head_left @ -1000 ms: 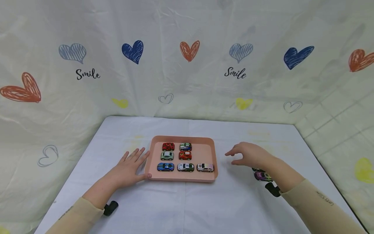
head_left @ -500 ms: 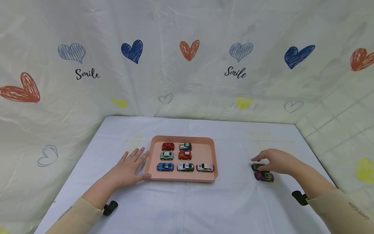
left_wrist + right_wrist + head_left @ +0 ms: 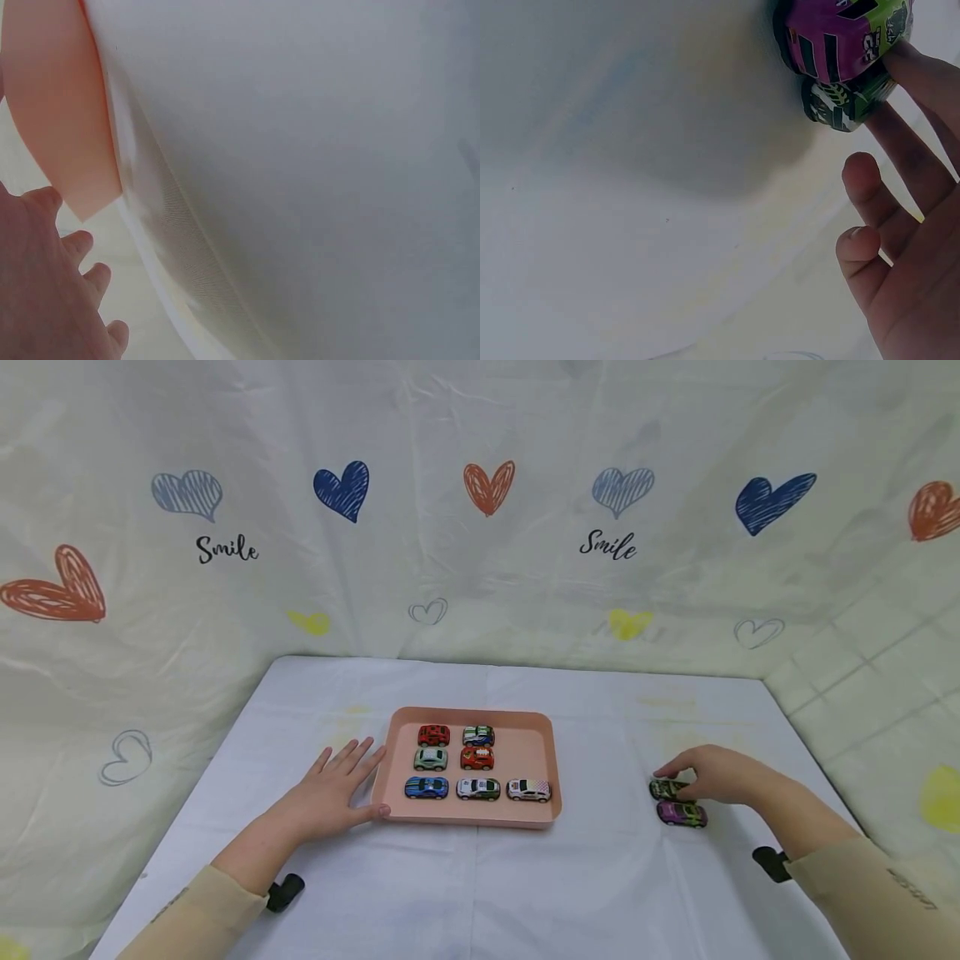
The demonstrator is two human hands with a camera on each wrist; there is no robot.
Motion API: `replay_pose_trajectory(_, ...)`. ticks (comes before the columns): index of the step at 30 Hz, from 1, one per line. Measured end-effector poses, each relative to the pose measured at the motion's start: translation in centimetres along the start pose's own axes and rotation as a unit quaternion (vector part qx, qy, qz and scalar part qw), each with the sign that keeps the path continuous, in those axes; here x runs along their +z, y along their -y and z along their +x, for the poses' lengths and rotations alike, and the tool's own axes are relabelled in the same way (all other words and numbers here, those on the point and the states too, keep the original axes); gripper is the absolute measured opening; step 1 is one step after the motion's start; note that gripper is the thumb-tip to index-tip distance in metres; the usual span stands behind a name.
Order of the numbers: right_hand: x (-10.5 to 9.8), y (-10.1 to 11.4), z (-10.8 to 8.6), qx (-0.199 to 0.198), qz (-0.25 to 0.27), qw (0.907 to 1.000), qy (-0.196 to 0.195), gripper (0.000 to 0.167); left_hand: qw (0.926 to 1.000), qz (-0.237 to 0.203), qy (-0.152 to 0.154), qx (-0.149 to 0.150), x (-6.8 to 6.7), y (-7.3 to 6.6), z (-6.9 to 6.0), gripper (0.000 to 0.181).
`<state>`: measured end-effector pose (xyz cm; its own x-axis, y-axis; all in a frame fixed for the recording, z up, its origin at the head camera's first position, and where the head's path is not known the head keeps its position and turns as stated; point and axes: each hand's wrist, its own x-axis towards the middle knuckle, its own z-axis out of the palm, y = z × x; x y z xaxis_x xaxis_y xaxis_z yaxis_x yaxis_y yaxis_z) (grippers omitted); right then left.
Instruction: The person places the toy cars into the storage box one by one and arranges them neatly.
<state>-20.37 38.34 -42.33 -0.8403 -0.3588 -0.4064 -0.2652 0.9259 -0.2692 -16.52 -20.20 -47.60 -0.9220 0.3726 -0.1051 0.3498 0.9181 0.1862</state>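
My left hand [image 3: 324, 799] lies with fingers spread at the left side of the pink tray [image 3: 480, 814], its thumb touching the rim. At the right, my right hand [image 3: 723, 777] pinches a dark green toy car [image 3: 663, 788] between thumb and forefinger. The other fingers stay apart from it, as the right wrist view shows. Right in front of that car sits a purple and green toy car [image 3: 681, 814] on the cloth. The left wrist view has the tray's side wall [image 3: 56, 90] beside the left fingers.
Several toy cars stand in rows in the tray, among them a blue car [image 3: 426, 788], a white car with pink checks [image 3: 528, 790] and a red car [image 3: 433, 736]. A white cloth [image 3: 480, 893] covers the table, and a heart-printed curtain [image 3: 540, 585] hangs behind.
My right hand has moved right and down from beside the tray to the dark green car, and its thumb and forefinger have closed on it. The left hand has stayed in place.
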Motion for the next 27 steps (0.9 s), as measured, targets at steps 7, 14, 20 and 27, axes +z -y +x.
replay_pose_trajectory(7,0.4,0.0,0.1,-0.013,-0.009,0.9999,-0.007,0.034,1.0,-0.004,-0.004,0.003,0.0,0.0,0.0,0.1)
replay_pose_trajectory(14,0.6,0.1,-0.1,-0.016,0.013,0.9997,-0.015,0.035,1.0,0.003,-0.002,0.003,-0.4,-0.4,-0.1,0.101)
replay_pose_trajectory(20,0.6,0.0,0.1,-0.016,0.052,0.9985,-0.012,0.034,1.0,-0.008,0.0,0.002,-1.0,-0.7,-0.3,0.099)
replay_pose_trajectory(27,0.0,0.3,0.1,-0.014,0.064,0.9974,-0.029,0.037,1.0,-0.006,-0.003,0.005,-0.7,-0.6,-0.3,0.098)
